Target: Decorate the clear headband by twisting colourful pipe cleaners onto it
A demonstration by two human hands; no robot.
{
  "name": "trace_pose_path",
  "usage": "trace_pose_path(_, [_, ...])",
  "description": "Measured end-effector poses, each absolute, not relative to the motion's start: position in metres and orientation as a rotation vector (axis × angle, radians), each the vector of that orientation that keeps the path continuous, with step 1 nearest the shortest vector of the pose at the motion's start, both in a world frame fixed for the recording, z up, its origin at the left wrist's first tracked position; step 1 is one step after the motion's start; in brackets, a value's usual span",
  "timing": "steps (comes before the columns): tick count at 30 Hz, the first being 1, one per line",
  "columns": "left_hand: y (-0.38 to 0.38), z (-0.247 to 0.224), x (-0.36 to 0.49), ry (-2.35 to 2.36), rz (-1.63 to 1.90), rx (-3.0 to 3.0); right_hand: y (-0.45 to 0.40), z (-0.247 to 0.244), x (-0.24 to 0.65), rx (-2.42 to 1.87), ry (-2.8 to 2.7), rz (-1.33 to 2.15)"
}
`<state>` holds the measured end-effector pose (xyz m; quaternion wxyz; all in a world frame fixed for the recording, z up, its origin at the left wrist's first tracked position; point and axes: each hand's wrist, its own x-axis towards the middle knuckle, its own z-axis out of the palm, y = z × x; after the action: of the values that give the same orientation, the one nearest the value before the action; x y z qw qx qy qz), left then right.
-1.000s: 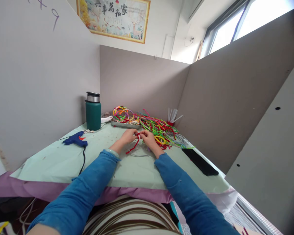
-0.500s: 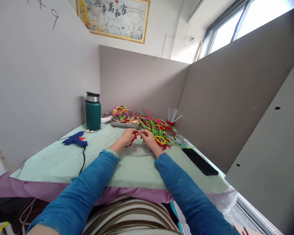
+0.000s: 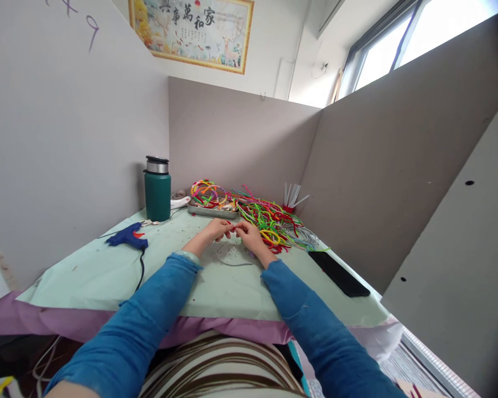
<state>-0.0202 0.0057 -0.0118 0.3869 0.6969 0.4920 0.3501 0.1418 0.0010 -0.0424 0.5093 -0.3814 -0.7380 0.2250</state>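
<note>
left hand (image 3: 219,229) and right hand (image 3: 249,235) pinch a red stem (image 3: 233,226) — visible bit roughly sideways, rest hidden.

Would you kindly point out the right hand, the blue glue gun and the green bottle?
Right hand (image 3: 251,236), head view: its back.
Blue glue gun (image 3: 126,236), head view: body.
Green bottle (image 3: 157,197), head view: side.

A wrinkled, medium-blue fabric sleeve (image 3: 149,301) covers the left forearm, toward 7 to 8 o'clock, with bare arm showing beyond its lower end. Just past its upper edge, a pale greenish band (image 3: 191,256) circles the wrist; its material is too small to tell. A matching blue fabric sleeve (image 3: 311,318), with a tiny pale mark, covers the right forearm toward 5 o'clock. At 6 o'clock shows a cream garment with curving brown stripes (image 3: 224,367).
</note>
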Motion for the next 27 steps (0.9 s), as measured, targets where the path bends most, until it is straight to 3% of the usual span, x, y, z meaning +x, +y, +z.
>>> trace_pose_path(27, [-0.003,-0.008,-0.013,1.45,0.858,1.824,0.005,-0.047,0.141,-0.933,-1.865,0.47])
